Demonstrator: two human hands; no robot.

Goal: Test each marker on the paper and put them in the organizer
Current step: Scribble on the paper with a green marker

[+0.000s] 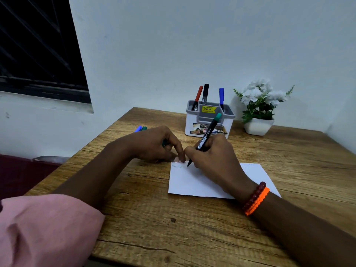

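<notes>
Untested markers [141, 128]: at least two, one blue-tipped and one green-tipped, lie on the table [146, 218] at 10 o'clock from the paper [194, 182], partly hidden behind the left hand.

Left hand [154, 145]: fingers curled, fingertips pressing the paper's far left corner to steady it. A green object, probably the cap of the marker in use, shows inside the curled fingers; the grip itself cannot be confirmed.

Paper: lies flat near the table centre. Faint test marks run along its top left edge.

Right hand [213, 157]: pinches the green marker [207, 137] in a writing grip, tip touching the paper beside the existing marks, green end pointing toward 1 o'clock.

Organizer [209, 120]: stands at 12 o'clock from the paper and already holds a red marker [198, 95], a black marker [205, 93] and a blue marker [221, 97], all upright.

Status, as judged: three markers are stowed, one is under test, at least two remain.
</notes>
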